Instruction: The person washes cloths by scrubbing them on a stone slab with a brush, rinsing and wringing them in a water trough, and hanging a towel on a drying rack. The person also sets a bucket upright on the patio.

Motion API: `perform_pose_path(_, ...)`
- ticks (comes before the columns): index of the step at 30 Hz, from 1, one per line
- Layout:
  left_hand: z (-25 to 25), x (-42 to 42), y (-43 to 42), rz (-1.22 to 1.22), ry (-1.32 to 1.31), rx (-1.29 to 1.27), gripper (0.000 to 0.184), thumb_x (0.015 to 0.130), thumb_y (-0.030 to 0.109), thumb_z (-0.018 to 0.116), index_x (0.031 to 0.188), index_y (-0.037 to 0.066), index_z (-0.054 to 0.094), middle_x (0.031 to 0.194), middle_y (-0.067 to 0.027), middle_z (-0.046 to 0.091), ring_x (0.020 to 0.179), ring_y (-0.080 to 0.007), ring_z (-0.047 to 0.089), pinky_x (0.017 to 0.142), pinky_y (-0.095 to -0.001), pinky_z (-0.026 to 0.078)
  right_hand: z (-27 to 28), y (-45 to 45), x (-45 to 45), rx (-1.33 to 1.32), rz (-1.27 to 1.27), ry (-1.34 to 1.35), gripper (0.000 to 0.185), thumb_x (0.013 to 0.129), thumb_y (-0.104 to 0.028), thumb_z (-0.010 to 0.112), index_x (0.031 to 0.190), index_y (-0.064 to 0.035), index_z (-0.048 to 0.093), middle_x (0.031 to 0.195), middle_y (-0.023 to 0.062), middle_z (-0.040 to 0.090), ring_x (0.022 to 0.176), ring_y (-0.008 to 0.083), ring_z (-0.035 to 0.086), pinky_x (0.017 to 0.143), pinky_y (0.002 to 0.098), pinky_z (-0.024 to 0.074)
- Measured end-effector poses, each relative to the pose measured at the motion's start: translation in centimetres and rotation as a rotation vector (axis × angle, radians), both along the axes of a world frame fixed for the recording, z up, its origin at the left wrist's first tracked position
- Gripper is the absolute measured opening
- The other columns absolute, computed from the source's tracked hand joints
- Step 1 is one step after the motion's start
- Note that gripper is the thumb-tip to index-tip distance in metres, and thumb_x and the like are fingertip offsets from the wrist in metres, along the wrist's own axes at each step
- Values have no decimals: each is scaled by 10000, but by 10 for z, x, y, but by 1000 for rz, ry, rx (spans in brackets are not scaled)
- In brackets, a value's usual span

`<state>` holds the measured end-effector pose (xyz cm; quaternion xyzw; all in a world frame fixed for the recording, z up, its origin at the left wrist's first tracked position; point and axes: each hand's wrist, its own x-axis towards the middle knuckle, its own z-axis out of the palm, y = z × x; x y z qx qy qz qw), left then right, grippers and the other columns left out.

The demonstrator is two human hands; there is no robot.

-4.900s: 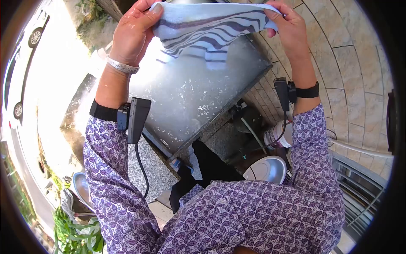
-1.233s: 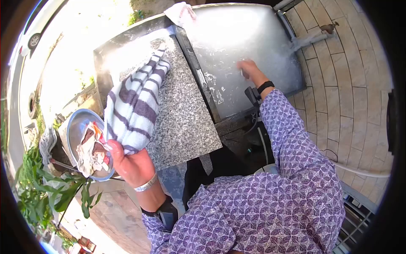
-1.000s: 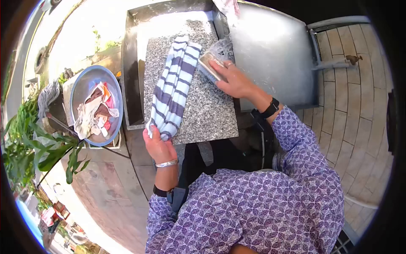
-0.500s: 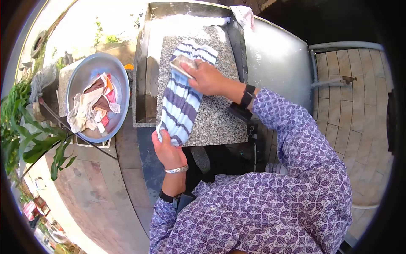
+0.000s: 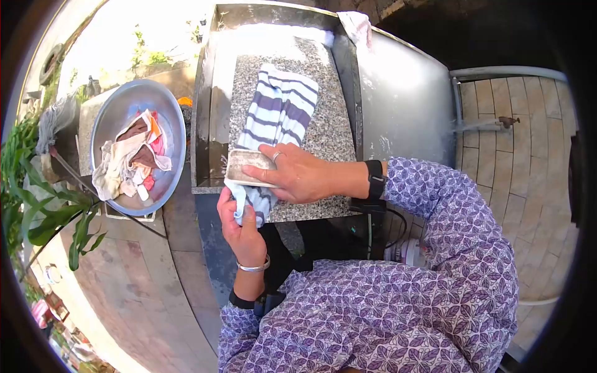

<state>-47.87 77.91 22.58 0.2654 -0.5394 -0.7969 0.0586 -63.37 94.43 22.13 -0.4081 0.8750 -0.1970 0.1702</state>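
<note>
A blue-and-white cloth with dark stripes (image 5: pixel 278 110) lies lengthwise on a speckled granite slab (image 5: pixel 333 127). My right hand (image 5: pixel 301 174) is closed around a flat, pale rectangular scrub brush (image 5: pixel 239 163) and presses it on the cloth's near part. The underside of the brush is hidden. Just below it, my left hand (image 5: pixel 242 235) grips the bunched near end of the cloth at the slab's front edge.
To the left, a metal basin (image 5: pixel 176 133) holds several crumpled cloths (image 5: pixel 127 158). Raised walls border the slab, and a pale cloth (image 5: pixel 356 28) hangs over the far right corner. Water runs from a tap (image 5: pixel 507 122) at right. Leafy plants (image 5: pixel 46 211) stand at far left.
My right hand has slid the brush along the cloth toward me, from its far part to its near end. My left hand still holds the near end, now more bunched.
</note>
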Motion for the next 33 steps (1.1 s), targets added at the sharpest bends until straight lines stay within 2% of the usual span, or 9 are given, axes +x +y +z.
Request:
perform_pose_path(5,-7,7,-13,-25,35,145,70,923,96,555,949,41,521,976,-73,587,890,-149,544,828,-298,439,-84,56,-131,372,-572,-63,622,847,-277,513,1426,-126,340,1090,290,548,1003,394,571,846,433,470)
perform_pose_path(9,-8,1,-14,38,-22,226,109,926,127,565,976,54,502,965,-70,584,882,-152,542,816,-295,440,-53,31,-117,274,-612,-289,609,861,-280,488,1427,-117,336,1116,316,537,969,396,583,859,421,470)
perform_pose_path(13,-10,-3,-16,68,-17,263,117,929,121,554,1001,61,484,957,-73,582,885,-167,543,820,-315,447,-10,-1,1,-102,17,54,668,773,-215,636,1398,-179,403,1226,354,431,1036,459,525,931,481,418)
perform_pose_path(15,-6,6,-23,64,-26,420,116,932,112,542,1015,65,476,947,-76,581,889,-181,547,828,-336,450,-38,12,-20,-45,-70,124,608,756,-221,598,1344,-153,458,1126,317,518,899,401,580,823,451,473)
perform_pose_path(19,-10,3,-23,149,-55,425,167,916,135,574,1018,66,461,929,-75,571,854,-178,546,798,-323,458,-97,69,-135,305,-568,105,585,831,-237,517,1380,-72,396,1096,366,530,944,407,587,836,437,487)
perform_pose_path(21,-9,0,-23,169,-62,443,161,920,131,564,1028,62,466,942,-76,570,857,-176,546,803,-325,459,-74,57,-142,400,-654,-190,606,840,-251,530,1400,-90,363,1129,362,505,984,428,561,848,443,475)
perform_pose_path(28,-3,-1,-22,115,-126,473,139,938,89,508,1068,42,491,934,-67,554,866,-157,538,824,-317,451,-34,37,-4,-107,-10,171,625,765,-194,631,1357,-157,433,1135,326,484,891,403,567,793,475,471)
perform_pose_path(30,-7,1,-22,90,-117,481,138,938,88,507,1067,42,490,923,-64,552,864,-154,537,821,-311,448,-85,67,-79,212,-435,197,575,821,-266,567,1367,-153,426,1142,328,511,935,415,574,822,471,463)
perform_pose_path(33,-1,-2,-18,40,-99,523,127,933,80,509,1054,43,496,901,-57,555,856,-145,538,811,-295,441,-97,81,-130,420,-571,124,574,853,-295,531,1393,-168,384,1179,297,519,973,415,570,855,448,456)
